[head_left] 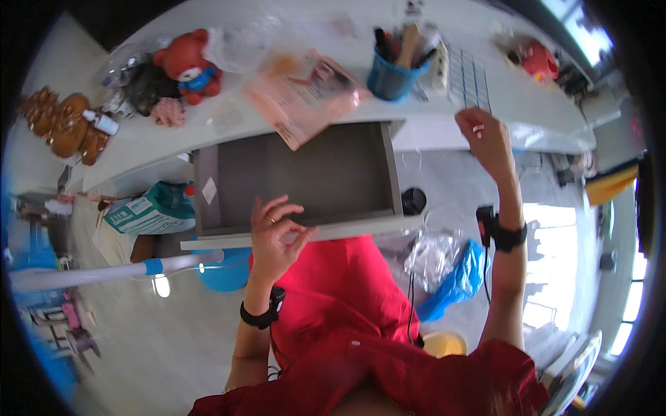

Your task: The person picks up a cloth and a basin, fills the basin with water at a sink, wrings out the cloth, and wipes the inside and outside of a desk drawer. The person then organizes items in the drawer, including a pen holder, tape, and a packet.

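An open grey drawer (pixel 302 177) juts from the white desk before me, its inside bare where I can see it. Over the drawer's front edge is my left hand (pixel 276 234), fingers spread and thumb near the index finger, with nothing visible in it. My right hand (pixel 489 143) is raised at the desk's front edge on the right, near a blue-lined grid sheet or rack (pixel 468 78). Its fingers are curled, and a small white spot shows at them; whether it is a ring or a held thing I cannot tell. A pink plastic package (pixel 312 96) overhangs the drawer's back.
On the desk stand a blue pen cup (pixel 393 78), a red bear figure (pixel 190 65), a brown glossy figure (pixel 70 125) and a small white bottle (pixel 101 122). A green-and-white bag (pixel 156 210) lies left of the drawer. Blue plastic (pixel 458 283) lies on the floor.
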Demonstrator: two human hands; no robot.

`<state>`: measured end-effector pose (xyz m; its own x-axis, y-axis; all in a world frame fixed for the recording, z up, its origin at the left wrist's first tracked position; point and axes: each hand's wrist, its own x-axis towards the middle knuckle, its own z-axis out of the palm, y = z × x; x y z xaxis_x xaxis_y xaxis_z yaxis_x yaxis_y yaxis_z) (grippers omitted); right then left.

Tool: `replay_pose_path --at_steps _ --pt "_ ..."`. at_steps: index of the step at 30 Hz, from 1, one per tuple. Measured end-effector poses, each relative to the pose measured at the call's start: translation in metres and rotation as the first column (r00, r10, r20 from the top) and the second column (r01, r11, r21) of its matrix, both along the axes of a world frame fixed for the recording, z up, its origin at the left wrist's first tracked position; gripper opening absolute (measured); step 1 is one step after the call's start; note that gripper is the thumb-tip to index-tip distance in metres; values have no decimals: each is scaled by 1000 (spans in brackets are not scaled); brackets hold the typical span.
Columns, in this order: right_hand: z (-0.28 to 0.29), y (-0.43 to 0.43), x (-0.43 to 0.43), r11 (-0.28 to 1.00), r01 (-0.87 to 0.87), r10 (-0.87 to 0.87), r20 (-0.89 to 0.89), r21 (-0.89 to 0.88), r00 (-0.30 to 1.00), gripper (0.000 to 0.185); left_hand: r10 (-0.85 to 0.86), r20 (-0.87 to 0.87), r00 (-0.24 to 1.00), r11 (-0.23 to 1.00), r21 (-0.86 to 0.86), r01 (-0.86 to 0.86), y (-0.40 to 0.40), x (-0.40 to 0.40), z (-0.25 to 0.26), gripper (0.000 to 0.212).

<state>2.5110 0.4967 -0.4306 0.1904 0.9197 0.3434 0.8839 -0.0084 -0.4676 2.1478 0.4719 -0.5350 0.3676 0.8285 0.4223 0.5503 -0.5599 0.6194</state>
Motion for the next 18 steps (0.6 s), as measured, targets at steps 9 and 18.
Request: replay_pose_path --at_steps 9,18 --pt "-266 -69 120 811 229 -264 12 -538 964 20 40 -63 997 999 -9 -41 -3 12 -3 21" --pt "-370 -82 82 698 395 -505 -20 -598 863 47 122 -88 989 991 -48 -127 -3 13 -6 26"
